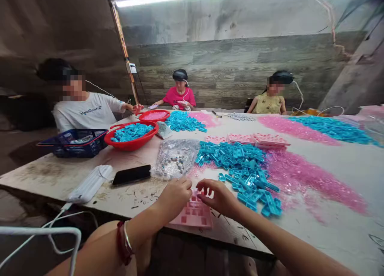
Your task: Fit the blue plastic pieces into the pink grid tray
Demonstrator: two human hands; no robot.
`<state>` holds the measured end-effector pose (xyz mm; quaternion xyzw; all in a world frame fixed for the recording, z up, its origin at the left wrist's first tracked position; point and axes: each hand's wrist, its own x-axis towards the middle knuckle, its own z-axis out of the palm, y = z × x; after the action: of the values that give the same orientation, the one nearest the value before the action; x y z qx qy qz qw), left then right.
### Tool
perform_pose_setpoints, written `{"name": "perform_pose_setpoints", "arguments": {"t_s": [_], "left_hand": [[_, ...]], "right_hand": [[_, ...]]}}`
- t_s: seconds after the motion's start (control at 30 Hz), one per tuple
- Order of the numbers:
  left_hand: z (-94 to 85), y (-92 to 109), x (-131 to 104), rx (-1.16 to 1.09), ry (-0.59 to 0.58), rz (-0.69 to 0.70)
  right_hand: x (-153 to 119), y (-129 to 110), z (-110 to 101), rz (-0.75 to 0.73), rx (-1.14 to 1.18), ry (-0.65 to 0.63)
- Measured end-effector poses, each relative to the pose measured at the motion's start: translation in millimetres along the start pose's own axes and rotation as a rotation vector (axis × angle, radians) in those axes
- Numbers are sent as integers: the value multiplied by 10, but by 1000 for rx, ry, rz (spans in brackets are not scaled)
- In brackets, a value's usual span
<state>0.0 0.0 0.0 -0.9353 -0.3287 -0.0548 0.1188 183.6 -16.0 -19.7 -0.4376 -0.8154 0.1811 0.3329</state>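
A pink tray with square compartments [196,217] lies at the table's near edge. Over its upper left part is my left hand [177,196], fingers curled together; what they hold, if anything, is hidden. My right hand [218,195] hovers over the tray's upper right part, its thumb and fingers bent with a gap between them and nothing visible in it. Just beyond my hands lie a clear plastic bag of small pieces [174,159] and a heap of blue plastic pieces [237,164]. Small pink pieces [312,180] spread to the right.
A black phone [132,175] and a white power bank [90,184] lie left. Farther back are red baskets [132,144], a dark blue basket [78,145] and stacked pink trays [270,140]. Three people sit across the table, one with a hand near a red basket.
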Motion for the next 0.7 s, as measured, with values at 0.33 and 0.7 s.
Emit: {"name": "perform_pose_setpoints", "arguments": {"t_s": [0.33,0.7], "left_hand": [[57,-65,-98,-169,83,-86],[79,-69,-158,-141,32,-122]], "right_hand": [[12,35,32,-86,-101,11],[17,434,112,-269,-64,-28]]}}
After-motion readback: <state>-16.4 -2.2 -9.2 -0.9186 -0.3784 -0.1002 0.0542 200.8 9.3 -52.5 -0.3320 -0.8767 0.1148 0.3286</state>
